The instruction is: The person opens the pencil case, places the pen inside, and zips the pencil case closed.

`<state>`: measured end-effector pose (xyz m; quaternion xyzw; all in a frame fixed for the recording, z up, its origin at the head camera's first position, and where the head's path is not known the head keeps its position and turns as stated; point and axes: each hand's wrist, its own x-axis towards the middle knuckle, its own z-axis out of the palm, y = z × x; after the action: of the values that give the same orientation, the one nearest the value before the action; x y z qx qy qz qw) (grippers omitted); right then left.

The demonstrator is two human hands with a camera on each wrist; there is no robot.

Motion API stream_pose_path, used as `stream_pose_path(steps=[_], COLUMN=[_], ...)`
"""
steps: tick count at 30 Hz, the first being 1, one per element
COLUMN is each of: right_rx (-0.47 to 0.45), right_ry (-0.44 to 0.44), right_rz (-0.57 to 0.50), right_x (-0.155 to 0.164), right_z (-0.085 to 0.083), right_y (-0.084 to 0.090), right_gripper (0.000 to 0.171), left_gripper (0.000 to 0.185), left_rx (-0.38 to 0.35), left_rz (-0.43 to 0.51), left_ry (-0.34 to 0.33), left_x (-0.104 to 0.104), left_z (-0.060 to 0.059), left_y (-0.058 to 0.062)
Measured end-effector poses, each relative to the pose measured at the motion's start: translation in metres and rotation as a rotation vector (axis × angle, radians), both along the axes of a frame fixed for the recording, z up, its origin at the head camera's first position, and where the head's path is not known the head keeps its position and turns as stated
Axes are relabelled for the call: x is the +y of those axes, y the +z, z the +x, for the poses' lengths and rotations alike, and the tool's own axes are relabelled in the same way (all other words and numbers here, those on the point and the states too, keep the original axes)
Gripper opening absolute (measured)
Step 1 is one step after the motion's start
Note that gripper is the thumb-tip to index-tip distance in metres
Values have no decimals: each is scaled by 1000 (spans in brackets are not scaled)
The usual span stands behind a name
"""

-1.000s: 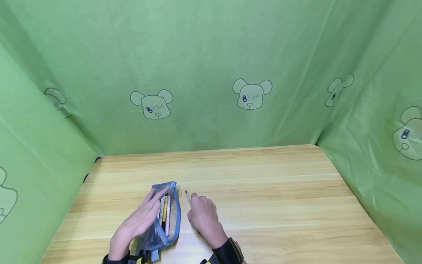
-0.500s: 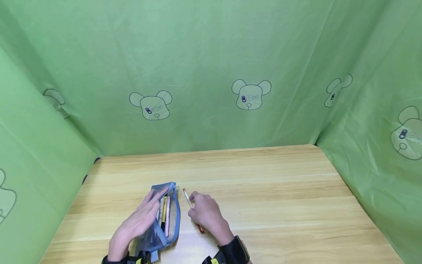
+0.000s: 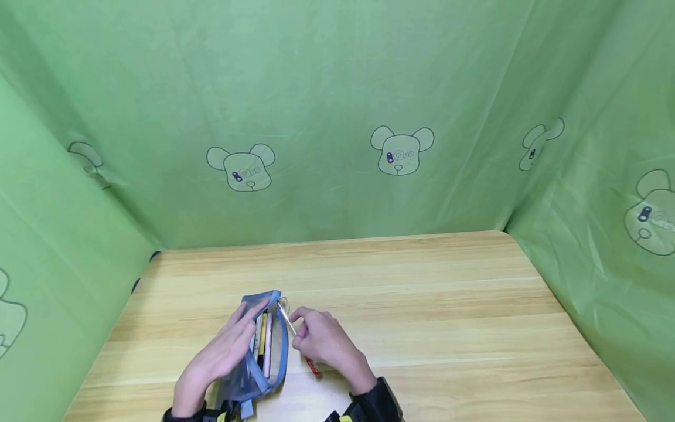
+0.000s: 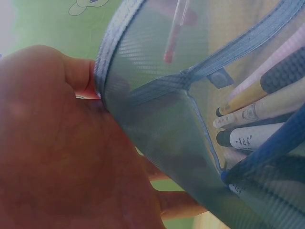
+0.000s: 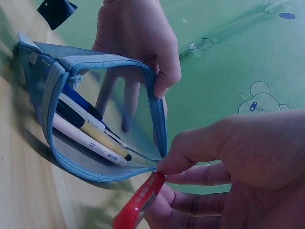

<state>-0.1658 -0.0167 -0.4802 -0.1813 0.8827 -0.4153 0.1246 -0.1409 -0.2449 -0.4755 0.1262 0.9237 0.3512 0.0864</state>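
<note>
**A:** Starting at the left, what was the left hand (image 3: pixel 218 357) doing?

**B:** It held the blue mesh pencil case (image 3: pixel 262 350) open on the wooden table (image 3: pixel 422 305), thumb pinching the near zipper edge and fingers spread behind the mesh wall. In the right wrist view the mouth gaped wide, with several pens (image 5: pixel 88 129) lying along the bottom.

**A:** And to its right?

**B:** The right hand (image 3: pixel 323 341) pinched a red-capped pen (image 3: pixel 299 339) between thumb and fingertips, slim end pointed at the far end of the case's mouth, red end (image 5: pixel 139 199) trailing toward the wrist. The tip was at the rim or just over it; the head view was too small to say which.

**A:** How would that step be done well?

**B:** I'd judge it best to keep the left hand's pinch firm so the mouth stayed wide, line the pen up with the ones already inside, and slide it in lengthwise and low so the tip cleared the zipper tape and didn't catch in the mesh.

**A:** What differed from a second before?

**B:** Then the pen lay beside the case with the right hand settled over it. Half a second on it was lifted at a slant. By this moment it had swung left, tip up against the opening. The left hand and the case had barely moved.
</note>
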Motion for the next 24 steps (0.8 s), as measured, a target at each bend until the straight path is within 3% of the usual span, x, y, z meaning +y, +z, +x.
stream_pose_path(steps=[9,24], right_rx=[23,56], right_ry=[-38,-135], right_rz=[-91,-189], right_x=[-9,-34], right_z=[0,2], right_y=[-3,-24], right_gripper=[42,38], left_gripper=[54,54], left_rx=[-15,-25], left_rz=[-7,-10], left_ry=[5,8], left_x=[0,1], left_z=[0,1], left_y=[2,1])
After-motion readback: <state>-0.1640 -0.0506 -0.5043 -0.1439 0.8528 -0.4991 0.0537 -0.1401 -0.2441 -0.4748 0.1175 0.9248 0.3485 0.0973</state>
